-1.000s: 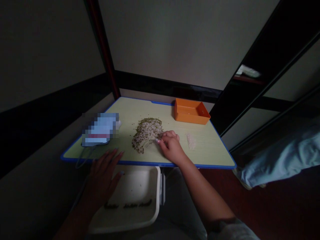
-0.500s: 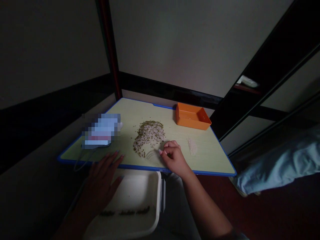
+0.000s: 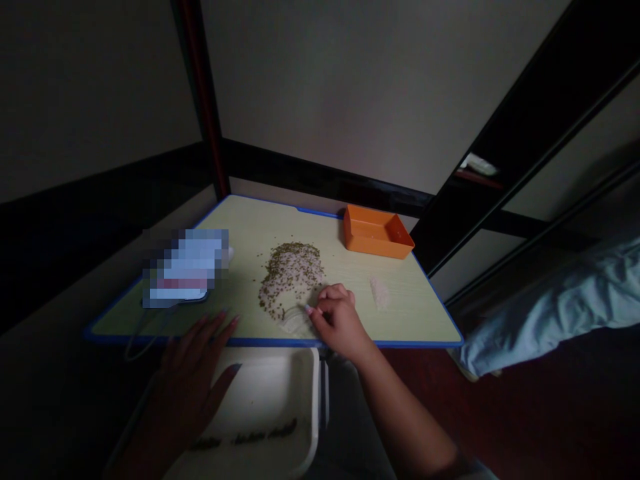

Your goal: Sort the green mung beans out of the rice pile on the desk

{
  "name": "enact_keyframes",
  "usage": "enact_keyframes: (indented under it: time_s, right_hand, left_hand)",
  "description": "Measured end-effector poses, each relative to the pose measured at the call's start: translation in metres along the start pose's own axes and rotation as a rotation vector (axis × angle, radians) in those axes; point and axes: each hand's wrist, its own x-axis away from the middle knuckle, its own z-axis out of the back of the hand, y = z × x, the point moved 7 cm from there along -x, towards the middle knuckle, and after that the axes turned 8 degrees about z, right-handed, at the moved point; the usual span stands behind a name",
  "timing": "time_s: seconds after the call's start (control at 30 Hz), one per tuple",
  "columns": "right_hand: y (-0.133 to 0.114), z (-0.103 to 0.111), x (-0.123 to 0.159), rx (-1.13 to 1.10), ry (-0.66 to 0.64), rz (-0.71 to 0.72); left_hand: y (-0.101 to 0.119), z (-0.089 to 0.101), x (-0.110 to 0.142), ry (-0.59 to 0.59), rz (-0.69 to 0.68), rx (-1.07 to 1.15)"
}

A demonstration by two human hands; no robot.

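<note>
A heap of mixed green beans and white rice [image 3: 291, 275] lies in the middle of a pale yellow board with a blue rim [image 3: 400, 320]. My right hand [image 3: 336, 318] rests at the heap's near right edge, fingers curled and pressed together, dragging a few grains toward the board's front edge. What is under the fingertips is too small to name. My left hand [image 3: 197, 363] lies flat with fingers stretched out on the rim of a white tray [image 3: 305, 407] below the board. A small pile of white rice [image 3: 380, 291] sits to the right of my right hand.
An orange box [image 3: 377, 233] stands at the board's far right corner. A blurred-out device [image 3: 184, 267] with a cable lies at the left. Several green beans line the white tray's bottom. A dark red post stands behind, a black frame at the right, light blue cloth beyond.
My right hand has slid from the heap's right side back toward the board's front edge, drawing a smear of grains with it. The left hand has stayed on the tray rim.
</note>
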Motion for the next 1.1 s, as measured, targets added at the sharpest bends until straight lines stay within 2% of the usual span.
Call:
enact_keyframes:
  time_s: [0.33, 0.63, 0.83, 0.97, 1.1]
  right_hand:
    - [0.009, 0.008, 0.003, 0.072, 0.035, -0.136]
    - [0.025, 0.022, 0.014, 0.149, 0.165, -0.181]
    - [0.035, 0.029, 0.017, 0.022, 0.287, -0.178]
    - [0.03, 0.027, 0.016, 0.008, 0.317, -0.185]
    - [0.018, 0.018, 0.011, 0.019, 0.277, -0.169]
  left_hand:
    - [0.001, 0.001, 0.002, -0.006, 0.002, -0.006]
    - [0.003, 0.005, 0.0, -0.016, 0.012, 0.001]
    - [0.003, 0.001, 0.0, -0.033, 0.013, 0.032]
    - [0.001, 0.001, 0.0, -0.02, 0.014, 0.033]
    - [0.004, 0.005, -0.002, 0.002, -0.039, 0.002]
